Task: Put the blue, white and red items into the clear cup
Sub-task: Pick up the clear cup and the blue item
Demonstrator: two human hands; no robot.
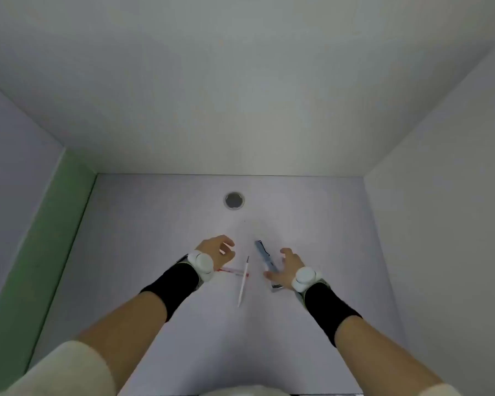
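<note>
Along the left edge of the frame, a green strip [49, 232] borders the pale table [160, 224]. Left of centre, the left hand [216, 251] hovers with fingers curled but apart, holding nothing; a white wrist device [203, 263] and a black cuff [173, 287] sit behind it. Just below that hand lies the red item [232, 271], a thin stick running sideways. The white item [244, 281], also thin, crosses over or under its right end; which is on top cannot be told. Right of centre, the blue item [265, 254] lies slanted, its lower end hidden by the right hand [286, 267]. That hand is spread wide, fingers near or on the blue item; contact cannot be told. Upper centre, a small round grey disc [234, 200] sits on the table, possibly the clear cup seen from above; too blurred to say.

Risks, as judged: lifting either crossed stick may drag or flick the other. Thin, flat-lying sticks may slip a pinch. The cup stands well apart and could tip when long items go in.
</note>
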